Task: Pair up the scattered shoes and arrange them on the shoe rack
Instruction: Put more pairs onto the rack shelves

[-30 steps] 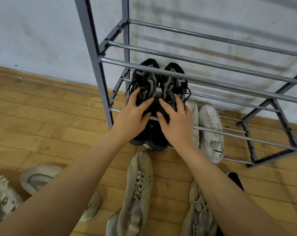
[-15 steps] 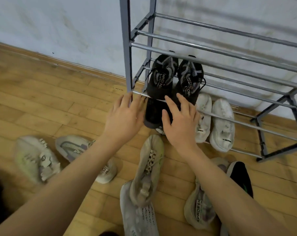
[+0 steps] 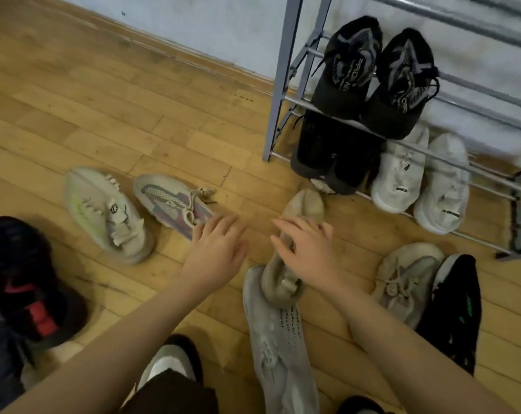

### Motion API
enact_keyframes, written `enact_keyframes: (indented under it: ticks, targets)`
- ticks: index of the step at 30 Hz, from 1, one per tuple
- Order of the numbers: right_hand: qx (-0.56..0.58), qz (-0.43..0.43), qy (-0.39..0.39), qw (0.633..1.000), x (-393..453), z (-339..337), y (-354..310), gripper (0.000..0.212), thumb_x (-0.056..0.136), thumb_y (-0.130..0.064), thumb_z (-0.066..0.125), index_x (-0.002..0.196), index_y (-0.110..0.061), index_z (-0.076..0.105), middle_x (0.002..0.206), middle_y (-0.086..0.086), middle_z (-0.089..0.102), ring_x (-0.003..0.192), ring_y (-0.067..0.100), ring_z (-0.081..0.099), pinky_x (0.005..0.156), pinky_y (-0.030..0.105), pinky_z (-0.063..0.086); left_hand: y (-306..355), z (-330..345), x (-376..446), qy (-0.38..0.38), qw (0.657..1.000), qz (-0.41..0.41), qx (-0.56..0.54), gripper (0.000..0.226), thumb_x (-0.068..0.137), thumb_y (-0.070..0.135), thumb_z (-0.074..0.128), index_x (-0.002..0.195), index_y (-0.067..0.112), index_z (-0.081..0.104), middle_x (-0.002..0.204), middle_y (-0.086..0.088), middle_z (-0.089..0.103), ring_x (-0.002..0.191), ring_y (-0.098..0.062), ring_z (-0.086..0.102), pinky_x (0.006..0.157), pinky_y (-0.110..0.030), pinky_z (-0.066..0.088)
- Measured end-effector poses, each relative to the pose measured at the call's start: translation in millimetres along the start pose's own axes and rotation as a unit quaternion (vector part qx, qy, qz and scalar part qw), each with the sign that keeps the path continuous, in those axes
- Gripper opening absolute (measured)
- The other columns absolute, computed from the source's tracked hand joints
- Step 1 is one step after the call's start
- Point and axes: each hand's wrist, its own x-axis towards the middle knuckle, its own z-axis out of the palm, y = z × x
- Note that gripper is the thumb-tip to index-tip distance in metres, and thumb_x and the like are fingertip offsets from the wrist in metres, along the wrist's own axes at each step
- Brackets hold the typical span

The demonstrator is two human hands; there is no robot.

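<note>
Both hands have been pulled back from the black shoes (image 3: 372, 76), which are left as a pair on the shoe rack (image 3: 275, 94) at the upper right. The left hand (image 3: 217, 249) is now held over the floor with fingers apart and nothing in it. The right hand (image 3: 307, 249) is laid on a tan shoe (image 3: 305, 204) at the middle, fingers spread. Small black writing on the white shoes (image 3: 417, 177) cannot be read.

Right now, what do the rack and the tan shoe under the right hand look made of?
Shoe rack: metal by its look, grey painted posts and shiny bare rails that catch the light. Tan shoe: probably soft knit fabric, matte, no shine; blur leaves the weave unclear.
</note>
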Motion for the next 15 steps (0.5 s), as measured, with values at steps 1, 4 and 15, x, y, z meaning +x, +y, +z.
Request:
enact_keyframes:
  ticks: [1,4,15]
  targets:
    - [-0.016,-0.006,-0.041,0.999,-3,9,2,0.051,0.090,-0.058,0.028,0.131,-0.036,0.049,0.137,-0.015,0.047,0.127,0.009,0.036,0.096,0.034,0.013,-2,11,-8,-0.017,1.000,0.015,0.013,0.046,0.087,0.040,0.034,0.115,0.017,0.062,0.122,-0.008,0.061,0.119,-0.035,0.050,0.095,-0.054,0.038]
    - [-0.043,-0.009,-0.093,0.995,-14,27,8,0.056,0.085,-0.066,0.026,0.124,-0.038,0.054,0.144,-0.017,0.038,0.134,0.009,0.025,0.103,0.041,0.008,-4,37,-28,-0.042,0.996,0.058,0.050,0.046,0.086,0.041,0.033,0.112,0.019,0.064,0.119,-0.006,0.063,0.124,-0.032,0.048,0.102,-0.052,0.026]
    - [-0.061,-0.051,0.011,0.997,-33,16,18,0.033,0.083,-0.046,0.045,0.100,-0.028,0.068,0.125,-0.009,0.058,0.124,0.016,0.044,0.103,0.047,0.012,10,62,-32,0.040,0.995,0.060,-0.071,0.034,0.088,0.032,0.042,0.103,0.020,0.070,0.086,0.005,0.071,0.089,-0.022,0.065,0.085,-0.037,0.025]
